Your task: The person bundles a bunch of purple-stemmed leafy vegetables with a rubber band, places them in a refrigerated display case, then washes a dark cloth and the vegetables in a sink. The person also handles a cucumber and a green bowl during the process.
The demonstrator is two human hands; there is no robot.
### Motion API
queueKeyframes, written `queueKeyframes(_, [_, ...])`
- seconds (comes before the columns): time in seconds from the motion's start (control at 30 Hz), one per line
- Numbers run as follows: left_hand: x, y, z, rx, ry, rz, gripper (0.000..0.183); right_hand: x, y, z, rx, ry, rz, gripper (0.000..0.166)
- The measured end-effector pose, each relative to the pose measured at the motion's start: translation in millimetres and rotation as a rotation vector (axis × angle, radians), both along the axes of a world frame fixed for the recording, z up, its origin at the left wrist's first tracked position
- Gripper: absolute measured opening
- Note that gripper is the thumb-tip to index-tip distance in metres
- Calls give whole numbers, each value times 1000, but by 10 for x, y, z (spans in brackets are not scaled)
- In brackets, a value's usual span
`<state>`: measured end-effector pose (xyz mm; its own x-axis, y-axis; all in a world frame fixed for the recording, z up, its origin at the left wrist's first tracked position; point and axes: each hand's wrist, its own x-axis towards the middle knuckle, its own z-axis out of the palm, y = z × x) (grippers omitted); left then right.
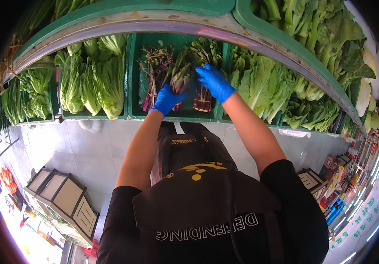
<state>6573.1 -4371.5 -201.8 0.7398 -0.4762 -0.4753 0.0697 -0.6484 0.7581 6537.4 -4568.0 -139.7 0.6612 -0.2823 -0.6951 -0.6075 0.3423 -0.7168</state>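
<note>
My left hand (167,101), in a blue glove, lies at the lower part of the middle bundle of purple-stemmed greens (180,71) in a green plastic crate (173,116); whether its fingers close round the stems cannot be told. Another purple bundle (158,71) leans at the crate's left side. Over the right-hand bundle (202,101), tied with a band near its cut stems, is my right hand (215,82), also gloved in blue. Its fingers are spread and touch or nearly touch the leafy, yellow-flowered part.
Crates of long green lettuce (102,82) and broad leafy greens (262,82) flank this crate. A shelf edge (176,24) curves across above, with more greens (328,43) on it. Behind me on the tiled floor stands a box-shaped display stand (62,201).
</note>
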Motion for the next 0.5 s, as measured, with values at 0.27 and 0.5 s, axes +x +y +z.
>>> queueKeyframes(0.27, [-37, -38, 187, 11, 189, 149, 58, -1069, 104, -347, -422, 15, 214, 45])
queueKeyframes(0.5, [-12, 253, -114, -733, 1072, 472, 57, -734, 557, -499, -702, 207, 121, 58])
